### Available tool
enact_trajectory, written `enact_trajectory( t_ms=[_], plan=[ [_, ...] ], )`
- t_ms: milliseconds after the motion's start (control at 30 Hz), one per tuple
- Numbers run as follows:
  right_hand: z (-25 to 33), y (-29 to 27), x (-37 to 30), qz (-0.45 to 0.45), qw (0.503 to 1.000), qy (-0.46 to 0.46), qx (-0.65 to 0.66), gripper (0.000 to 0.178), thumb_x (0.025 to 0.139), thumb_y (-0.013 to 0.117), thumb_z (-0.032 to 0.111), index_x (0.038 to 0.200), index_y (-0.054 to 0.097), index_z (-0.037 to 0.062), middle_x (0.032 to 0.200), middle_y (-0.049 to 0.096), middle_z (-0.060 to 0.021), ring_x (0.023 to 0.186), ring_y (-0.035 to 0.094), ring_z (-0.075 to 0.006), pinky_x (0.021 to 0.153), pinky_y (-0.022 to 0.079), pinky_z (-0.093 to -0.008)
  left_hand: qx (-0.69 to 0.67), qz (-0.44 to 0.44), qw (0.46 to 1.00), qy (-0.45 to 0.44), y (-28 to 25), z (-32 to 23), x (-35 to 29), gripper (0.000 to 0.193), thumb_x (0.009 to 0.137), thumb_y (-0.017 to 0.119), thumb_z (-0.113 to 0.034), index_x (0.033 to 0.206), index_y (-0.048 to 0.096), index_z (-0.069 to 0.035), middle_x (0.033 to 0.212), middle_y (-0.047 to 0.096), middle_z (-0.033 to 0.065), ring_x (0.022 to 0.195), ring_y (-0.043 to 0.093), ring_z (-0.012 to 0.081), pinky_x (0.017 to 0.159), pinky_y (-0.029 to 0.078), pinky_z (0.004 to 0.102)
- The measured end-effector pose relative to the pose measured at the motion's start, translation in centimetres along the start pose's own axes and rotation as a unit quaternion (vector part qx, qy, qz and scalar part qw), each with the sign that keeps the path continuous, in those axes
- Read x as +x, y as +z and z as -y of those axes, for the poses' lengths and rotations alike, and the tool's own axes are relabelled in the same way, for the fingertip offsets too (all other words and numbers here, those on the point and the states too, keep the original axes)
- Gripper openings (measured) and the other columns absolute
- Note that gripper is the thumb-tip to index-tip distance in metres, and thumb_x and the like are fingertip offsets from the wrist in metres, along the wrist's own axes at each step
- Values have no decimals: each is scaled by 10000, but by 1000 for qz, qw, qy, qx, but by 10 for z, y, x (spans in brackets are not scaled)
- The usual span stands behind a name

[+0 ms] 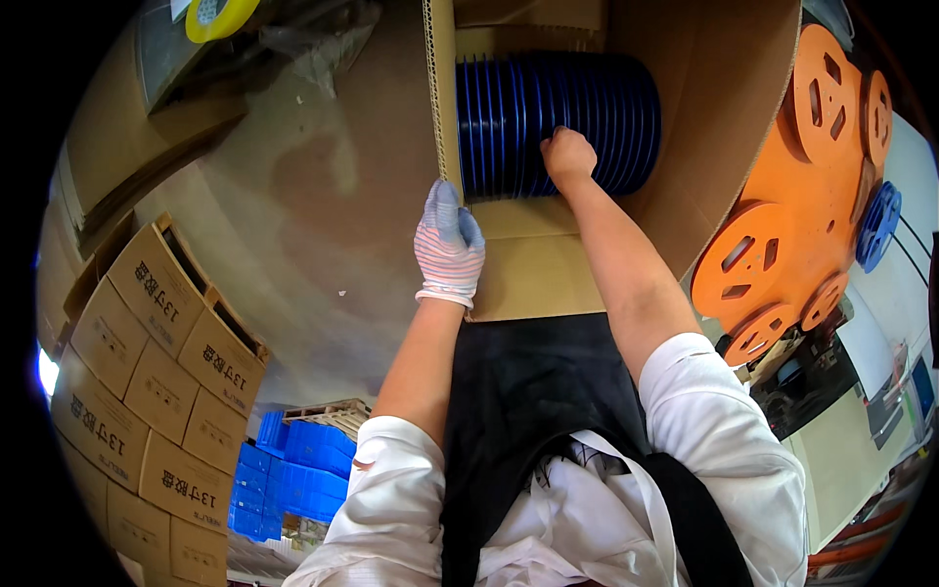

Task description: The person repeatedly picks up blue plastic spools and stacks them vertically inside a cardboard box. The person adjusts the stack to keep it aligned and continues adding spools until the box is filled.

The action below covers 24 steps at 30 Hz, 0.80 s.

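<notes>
While the gloved left hand point(450, 247) grips a cardboard box's point(729, 108) edge, glossy dark-blue reels point(499, 122) line up inside in a ribbed row beneath the curled right hand point(571, 157), whose hold on them cannot be made out.

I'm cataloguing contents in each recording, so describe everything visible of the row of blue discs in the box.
The row of blue discs lies inside an open cardboard box, its thin round rims standing on edge, side by side from left to right, with narrow dark gaps. The surface looks like glossy plastic. The bare right hand, fingers curled, appears to touch the row's near side.
</notes>
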State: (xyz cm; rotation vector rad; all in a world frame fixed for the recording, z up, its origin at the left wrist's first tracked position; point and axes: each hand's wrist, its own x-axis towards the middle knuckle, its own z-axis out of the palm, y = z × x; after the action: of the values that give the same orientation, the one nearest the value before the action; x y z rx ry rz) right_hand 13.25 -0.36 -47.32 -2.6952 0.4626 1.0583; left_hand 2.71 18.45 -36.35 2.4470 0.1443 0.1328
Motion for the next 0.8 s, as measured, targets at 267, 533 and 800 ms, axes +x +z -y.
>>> enact_trajectory(
  t_ms=[267,533,800],
  plan=[
    [-4,7,-6,-17,1000,-4,23,212,920,572,249,965,667,65,955,720,-166,922,697,-343,752,571,-453,7,2,1000,-3,-7,2,3,669,805,568,85,1412,381,-125,1104,639,235,784,646,414,672,538,451],
    [5,20,-46,-126,974,-53,178,490,885,656,224,1297,426,95,1260,548,-197,900,672,-398,733,566,-491,13,0,1000,5,-6,4,3,726,811,567,81,1459,322,-137,1084,633,233,762,638,417,636,524,455],
    [8,35,-32,-96,977,-81,173,632,841,684,188,1376,356,115,1402,430,-199,974,654,-413,767,569,-483,1,8,1000,-7,-9,9,0,739,826,571,74,1481,297,-132,1070,632,239,808,639,432,679,529,464]
  ],
)
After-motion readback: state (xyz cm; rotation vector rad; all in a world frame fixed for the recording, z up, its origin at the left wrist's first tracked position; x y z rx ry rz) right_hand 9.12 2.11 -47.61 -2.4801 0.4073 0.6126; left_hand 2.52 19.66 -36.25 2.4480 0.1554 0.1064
